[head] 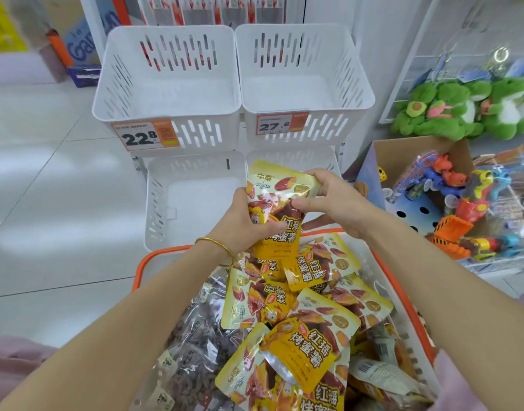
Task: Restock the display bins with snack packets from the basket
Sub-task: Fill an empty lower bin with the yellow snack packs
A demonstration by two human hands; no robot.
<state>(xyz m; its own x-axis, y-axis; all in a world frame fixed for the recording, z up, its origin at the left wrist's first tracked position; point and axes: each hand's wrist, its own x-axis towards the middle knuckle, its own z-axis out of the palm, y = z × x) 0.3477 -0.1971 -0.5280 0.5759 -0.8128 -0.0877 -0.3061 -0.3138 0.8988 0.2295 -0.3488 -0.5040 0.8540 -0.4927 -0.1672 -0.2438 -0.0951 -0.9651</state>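
Yellow snack packets (311, 348) are piled in the orange-rimmed basket (403, 318) (nearest the camera). One yellow packet (280, 209) is held above the basket, before the white display bins (169, 84), pinched by fingers of the left hand (240, 223) and the right hand (332, 200).

1. Snack packets (309, 348): yellow, red-brown sweet potato print, dark red lettering.
2. Display bins (167, 84): white, slotted walls.
3. Basket (142, 268): orange rim.
4. Price tags (145, 137): orange border, black digits.
5. Bangle (216, 244): gold.
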